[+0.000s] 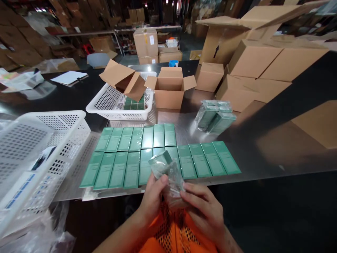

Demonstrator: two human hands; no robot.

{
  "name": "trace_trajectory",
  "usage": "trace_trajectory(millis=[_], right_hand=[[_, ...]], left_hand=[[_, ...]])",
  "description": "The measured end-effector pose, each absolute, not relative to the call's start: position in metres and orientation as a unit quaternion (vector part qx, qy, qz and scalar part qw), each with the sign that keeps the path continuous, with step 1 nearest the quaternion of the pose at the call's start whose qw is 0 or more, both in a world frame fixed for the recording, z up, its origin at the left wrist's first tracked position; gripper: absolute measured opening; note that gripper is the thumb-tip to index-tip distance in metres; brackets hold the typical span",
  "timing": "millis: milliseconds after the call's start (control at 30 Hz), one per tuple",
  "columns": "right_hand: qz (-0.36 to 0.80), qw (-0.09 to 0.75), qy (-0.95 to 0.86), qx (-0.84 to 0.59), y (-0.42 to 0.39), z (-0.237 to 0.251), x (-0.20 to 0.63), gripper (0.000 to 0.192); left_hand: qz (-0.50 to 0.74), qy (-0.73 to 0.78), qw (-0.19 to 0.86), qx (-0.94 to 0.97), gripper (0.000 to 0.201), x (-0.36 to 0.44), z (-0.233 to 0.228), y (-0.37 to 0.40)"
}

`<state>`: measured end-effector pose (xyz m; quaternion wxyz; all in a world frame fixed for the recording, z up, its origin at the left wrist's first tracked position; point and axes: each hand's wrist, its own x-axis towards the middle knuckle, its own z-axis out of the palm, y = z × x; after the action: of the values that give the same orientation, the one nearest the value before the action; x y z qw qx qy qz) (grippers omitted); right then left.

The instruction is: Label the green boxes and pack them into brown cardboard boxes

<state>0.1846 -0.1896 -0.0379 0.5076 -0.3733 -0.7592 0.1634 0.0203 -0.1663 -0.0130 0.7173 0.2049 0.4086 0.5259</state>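
Observation:
Between my hands is a clear plastic bag [175, 184] with a small green box [161, 160] in its far end, tilted up over the table edge. My left hand [154, 195] is closed round the bag's left side, thumb on top. My right hand [204, 205] grips the bag's right side with its fingertips. Just beyond lie two rows of flat green boxes [121, 170], side by side; the bag hides part of the front row. Further right stands a cluster of green boxes in clear plastic [216, 116].
An open carton [170, 93] stands behind the rows. Left of it, a white basket [118, 114] holds green boxes and a tilted open carton [126, 79]. A larger white basket [61, 123] is at the left. Stacked brown cartons [255, 58] occupy the right back.

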Motion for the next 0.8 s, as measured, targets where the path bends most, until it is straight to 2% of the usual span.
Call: trace_trajectory(millis=[167, 267, 333, 433, 567, 633, 733, 767, 800], right_hand=[[0.134, 0.589, -0.697, -0.387, -0.189, -0.041, 0.176, 0.035], [0.118, 0.551, -0.713, -0.418, -0.185, -0.033, 0.186, 0.025], [0.177, 0.528, -0.708, -0.435, -0.183, -0.026, 0.197, 0.029], [0.330, 0.531, -0.619, -0.475, -0.179, -0.014, 0.211, 0.056], [0.449, 0.520, -0.537, -0.490, -0.158, 0.004, 0.215, 0.042], [0.426, 0.543, -0.535, -0.487, -0.132, 0.010, 0.219, 0.043], [0.291, 0.592, -0.550, -0.512, -0.068, 0.010, 0.235, 0.050], [0.248, 0.583, -0.565, -0.529, -0.043, 0.006, 0.240, 0.051], [0.221, 0.538, -0.587, -0.563, -0.019, 0.001, 0.243, 0.049]], left_hand=[[0.489, 0.398, 0.746, 0.216, 0.049, 0.033, -0.013, -0.172], [0.465, 0.365, 0.764, 0.258, 0.047, 0.040, -0.016, -0.181], [0.455, 0.363, 0.766, 0.274, 0.047, 0.039, -0.018, -0.183], [0.428, 0.352, 0.752, 0.356, 0.046, 0.032, -0.017, -0.180], [0.374, 0.374, 0.734, 0.426, 0.042, 0.026, -0.019, -0.180], [0.344, 0.413, 0.725, 0.430, 0.031, 0.022, -0.022, -0.183], [0.341, 0.431, 0.664, 0.506, 0.030, 0.011, -0.025, -0.189], [0.344, 0.422, 0.633, 0.550, 0.031, 0.006, -0.025, -0.191], [0.352, 0.413, 0.603, 0.585, 0.032, 0.001, -0.024, -0.192]])
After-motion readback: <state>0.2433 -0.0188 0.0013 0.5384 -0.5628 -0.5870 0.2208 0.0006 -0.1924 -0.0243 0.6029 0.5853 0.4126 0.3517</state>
